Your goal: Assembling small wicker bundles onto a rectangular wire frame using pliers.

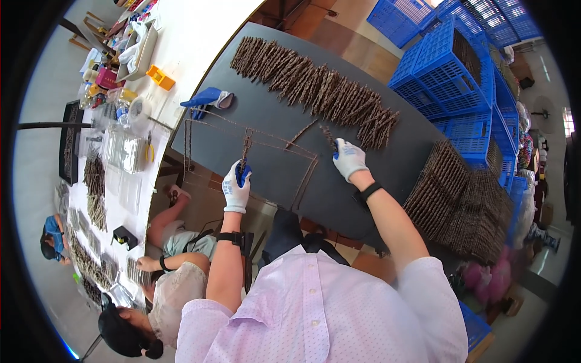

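My left hand (pixel 237 187), in a white and blue work glove, is closed around a dark brown twisted stick (pixel 247 145) that points away from me. My right hand (pixel 350 158), gloved alike, grips another brown twisted stick (pixel 328 137) by its near end. Between and around them, a thin brown rectangular frame (pixel 279 145) lies on the dark grey table (pixel 260 103). One loose twisted stick (pixel 301 134) rests across the frame's far side. Beyond my hands, a long row of similar sticks (pixel 315 85) lies side by side.
A blue glove (pixel 209 98) lies at the table's left. Stacked bundles of brown sticks (pixel 460 199) stand at the right, with blue plastic crates (pixel 445 72) behind. At left, a co-worker (pixel 175 296) sits by a white table (pixel 187 36) holding clear boxes, an orange holder (pixel 160 77) and pliers (pixel 149 147).
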Demonstrator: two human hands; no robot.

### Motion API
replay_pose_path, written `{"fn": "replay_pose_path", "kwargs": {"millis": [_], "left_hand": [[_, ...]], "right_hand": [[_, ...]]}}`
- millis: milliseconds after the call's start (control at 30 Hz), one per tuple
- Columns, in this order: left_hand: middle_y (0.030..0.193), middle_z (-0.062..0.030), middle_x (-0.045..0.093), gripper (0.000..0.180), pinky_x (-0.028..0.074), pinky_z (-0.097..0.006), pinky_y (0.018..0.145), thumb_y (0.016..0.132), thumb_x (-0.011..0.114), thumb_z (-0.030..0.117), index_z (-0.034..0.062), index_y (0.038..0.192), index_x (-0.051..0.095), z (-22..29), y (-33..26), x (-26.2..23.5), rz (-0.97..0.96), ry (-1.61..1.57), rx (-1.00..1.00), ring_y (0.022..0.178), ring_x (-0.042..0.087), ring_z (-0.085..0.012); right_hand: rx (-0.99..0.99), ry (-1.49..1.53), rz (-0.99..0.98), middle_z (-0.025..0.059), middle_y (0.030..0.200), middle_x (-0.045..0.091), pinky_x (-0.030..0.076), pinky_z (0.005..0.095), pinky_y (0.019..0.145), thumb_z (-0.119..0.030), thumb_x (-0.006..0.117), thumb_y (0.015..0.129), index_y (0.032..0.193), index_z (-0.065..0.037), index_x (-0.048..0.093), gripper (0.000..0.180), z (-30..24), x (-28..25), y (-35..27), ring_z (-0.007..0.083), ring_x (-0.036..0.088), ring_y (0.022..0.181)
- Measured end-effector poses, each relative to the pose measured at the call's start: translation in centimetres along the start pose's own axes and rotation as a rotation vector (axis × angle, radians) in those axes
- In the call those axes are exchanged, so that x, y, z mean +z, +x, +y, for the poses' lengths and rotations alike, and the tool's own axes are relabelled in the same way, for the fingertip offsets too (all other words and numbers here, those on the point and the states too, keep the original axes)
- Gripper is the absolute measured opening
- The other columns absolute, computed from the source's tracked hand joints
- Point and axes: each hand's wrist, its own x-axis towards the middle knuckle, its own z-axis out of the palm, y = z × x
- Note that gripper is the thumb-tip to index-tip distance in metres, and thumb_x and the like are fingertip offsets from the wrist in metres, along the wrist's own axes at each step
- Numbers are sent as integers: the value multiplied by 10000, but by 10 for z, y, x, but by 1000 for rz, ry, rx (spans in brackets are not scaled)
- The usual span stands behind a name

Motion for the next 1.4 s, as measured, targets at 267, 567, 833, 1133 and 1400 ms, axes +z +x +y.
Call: {"fn": "replay_pose_path", "kwargs": {"millis": [267,567,833,1133,1400], "left_hand": [[1049,-186,685,420,521,-436,854,832,715,138,61,1229,603,-3,22,3,-59,2,27,963,656,-385],[1054,-184,684,434,519,-434,847,834,719,149,66,1242,598,-19,27,-4,-66,10,30,958,655,-385],[1037,-181,692,439,517,-433,842,823,708,106,60,1246,600,-17,28,-22,-124,9,14,941,661,-381],[1098,-170,694,390,512,-374,887,874,638,9,19,1260,575,-30,27,-26,-71,-44,-42,975,681,-301],[1149,-166,680,378,499,-353,931,896,600,-17,11,1271,567,-12,42,-12,-172,-45,-11,1020,673,-279]], "right_hand": [[489,347,237,188,1103,686,511,451,904,-313,671,825,1239,-82,584,482,75,-52,36,375,645,1048],[42,-110,393,101,1060,658,510,457,838,-233,621,873,1101,-131,618,250,24,-74,49,290,641,1009],[-579,-785,-44,82,1062,645,458,443,784,-160,612,842,1076,-99,722,266,-85,-22,83,280,601,995],[92,195,-51,146,1083,703,534,440,846,-347,607,831,961,-65,729,333,-52,-67,69,316,672,1016],[662,426,-61,156,1121,700,531,446,874,-506,616,863,1073,-69,698,492,55,-80,103,337,664,1035]]}}
